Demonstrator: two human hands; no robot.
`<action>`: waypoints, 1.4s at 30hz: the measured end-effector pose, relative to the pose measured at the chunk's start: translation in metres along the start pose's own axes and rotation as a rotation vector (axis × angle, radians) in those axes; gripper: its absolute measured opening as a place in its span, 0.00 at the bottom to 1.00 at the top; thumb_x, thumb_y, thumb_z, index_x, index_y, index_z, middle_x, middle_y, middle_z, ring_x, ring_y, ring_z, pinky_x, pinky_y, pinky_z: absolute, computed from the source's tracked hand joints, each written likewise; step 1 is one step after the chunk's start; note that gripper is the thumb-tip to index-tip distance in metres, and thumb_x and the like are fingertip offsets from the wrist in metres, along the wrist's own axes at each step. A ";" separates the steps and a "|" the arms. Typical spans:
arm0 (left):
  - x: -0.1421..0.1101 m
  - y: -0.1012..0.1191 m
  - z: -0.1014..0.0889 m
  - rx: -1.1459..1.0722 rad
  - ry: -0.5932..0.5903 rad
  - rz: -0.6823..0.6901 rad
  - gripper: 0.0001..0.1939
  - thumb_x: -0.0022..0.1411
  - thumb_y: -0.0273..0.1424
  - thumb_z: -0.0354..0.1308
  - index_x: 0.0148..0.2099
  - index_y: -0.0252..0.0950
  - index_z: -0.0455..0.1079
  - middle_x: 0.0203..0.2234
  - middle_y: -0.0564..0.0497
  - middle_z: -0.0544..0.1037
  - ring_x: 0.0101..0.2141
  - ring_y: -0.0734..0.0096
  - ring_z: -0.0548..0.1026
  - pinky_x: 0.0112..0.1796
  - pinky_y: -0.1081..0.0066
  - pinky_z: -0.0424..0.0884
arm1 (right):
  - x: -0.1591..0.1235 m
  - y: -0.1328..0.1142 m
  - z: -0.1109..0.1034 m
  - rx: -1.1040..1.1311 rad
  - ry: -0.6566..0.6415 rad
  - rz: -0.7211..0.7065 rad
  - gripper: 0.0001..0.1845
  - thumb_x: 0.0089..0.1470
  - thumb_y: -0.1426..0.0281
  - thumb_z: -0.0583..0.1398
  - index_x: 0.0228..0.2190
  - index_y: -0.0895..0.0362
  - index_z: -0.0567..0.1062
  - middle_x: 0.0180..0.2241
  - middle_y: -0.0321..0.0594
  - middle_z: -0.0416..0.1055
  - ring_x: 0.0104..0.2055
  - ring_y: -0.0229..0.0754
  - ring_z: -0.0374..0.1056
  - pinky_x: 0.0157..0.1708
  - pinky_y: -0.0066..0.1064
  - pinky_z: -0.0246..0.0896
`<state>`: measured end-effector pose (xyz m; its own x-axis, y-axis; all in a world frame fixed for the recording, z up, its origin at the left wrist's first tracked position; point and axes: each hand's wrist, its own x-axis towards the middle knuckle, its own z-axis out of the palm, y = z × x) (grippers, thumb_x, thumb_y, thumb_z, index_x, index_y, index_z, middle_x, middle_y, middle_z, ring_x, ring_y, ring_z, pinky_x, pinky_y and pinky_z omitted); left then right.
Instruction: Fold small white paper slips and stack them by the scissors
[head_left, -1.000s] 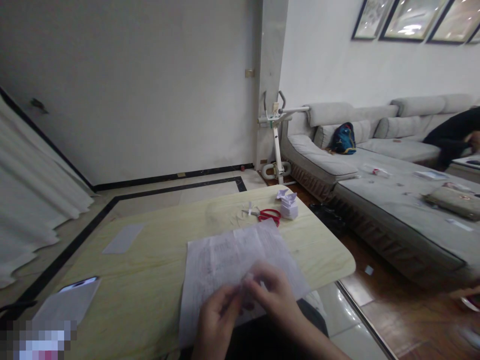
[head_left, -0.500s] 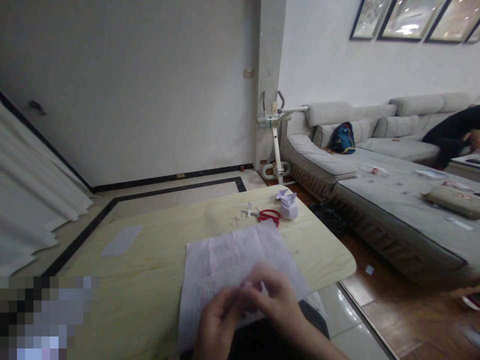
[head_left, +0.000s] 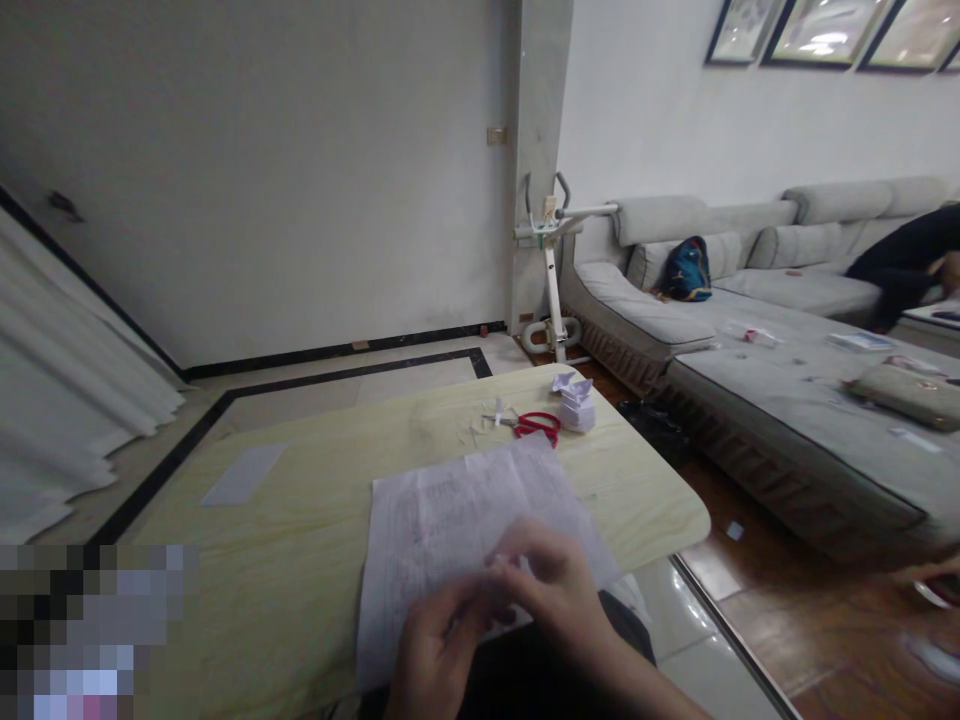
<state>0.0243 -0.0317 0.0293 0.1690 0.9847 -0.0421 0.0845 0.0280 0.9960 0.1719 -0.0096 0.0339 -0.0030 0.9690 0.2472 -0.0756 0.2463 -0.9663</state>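
My left hand (head_left: 442, 635) and my right hand (head_left: 551, 585) meet at the near edge of the table, fingertips pinched together. A small whitish piece (head_left: 501, 562) shows between the fingertips, mostly hidden; it looks like paper. Beneath the hands lies a large creased sheet of printed paper (head_left: 435, 530). Beyond its far edge rest red-handled scissors (head_left: 536, 428), with thin paper scraps (head_left: 480, 425) around the blades. Folded white paper pieces (head_left: 577, 408) are stacked just right of the scissors.
The pale wooden table (head_left: 300, 570) has a rounded right corner. A white paper strip (head_left: 244, 475) lies on its left part. To the right stand a grey sofa (head_left: 795, 400) with a blue backpack (head_left: 688, 270) and a person in dark clothes (head_left: 911, 255). Exercise equipment (head_left: 553, 280) stands behind.
Both hands stay together over the sheet, with slight finger movement around the small piece. The view has tilted a little; the things on the table have not moved.
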 end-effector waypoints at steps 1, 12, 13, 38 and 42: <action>0.000 0.000 0.000 0.003 0.002 -0.008 0.18 0.62 0.46 0.58 0.35 0.38 0.81 0.27 0.50 0.84 0.31 0.63 0.81 0.35 0.73 0.76 | 0.000 0.001 0.000 0.019 -0.003 0.034 0.08 0.48 0.68 0.67 0.21 0.57 0.77 0.21 0.34 0.69 0.24 0.37 0.66 0.26 0.28 0.61; 0.002 -0.010 -0.002 0.005 -0.052 -0.034 0.18 0.64 0.45 0.57 0.39 0.37 0.80 0.30 0.47 0.84 0.32 0.61 0.82 0.36 0.70 0.77 | 0.003 0.005 0.003 0.197 -0.011 0.224 0.18 0.45 0.58 0.70 0.20 0.58 0.73 0.17 0.31 0.66 0.20 0.34 0.62 0.20 0.25 0.56; 0.002 -0.008 -0.001 0.002 -0.050 -0.042 0.18 0.64 0.45 0.57 0.39 0.37 0.80 0.30 0.47 0.84 0.32 0.61 0.82 0.36 0.70 0.77 | 0.003 0.006 0.003 0.215 -0.008 0.228 0.18 0.45 0.58 0.70 0.20 0.58 0.73 0.17 0.31 0.66 0.19 0.33 0.61 0.20 0.25 0.56; 0.009 0.000 -0.009 0.045 0.164 0.018 0.15 0.60 0.43 0.59 0.34 0.36 0.77 0.24 0.50 0.82 0.29 0.63 0.81 0.33 0.71 0.77 | 0.010 0.020 -0.007 0.239 0.121 0.208 0.12 0.46 0.63 0.69 0.23 0.57 0.75 0.20 0.32 0.68 0.24 0.37 0.64 0.26 0.28 0.60; 0.011 0.002 -0.015 0.076 0.384 0.168 0.11 0.58 0.40 0.62 0.32 0.38 0.78 0.24 0.52 0.81 0.30 0.64 0.80 0.33 0.74 0.76 | 0.008 0.013 -0.008 0.120 -0.020 0.194 0.11 0.47 0.64 0.69 0.24 0.57 0.75 0.23 0.34 0.70 0.26 0.38 0.65 0.27 0.28 0.60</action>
<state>0.0112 -0.0181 0.0321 -0.1906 0.9674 0.1670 0.1616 -0.1368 0.9773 0.1784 0.0016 0.0228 -0.0483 0.9970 0.0605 -0.1899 0.0503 -0.9805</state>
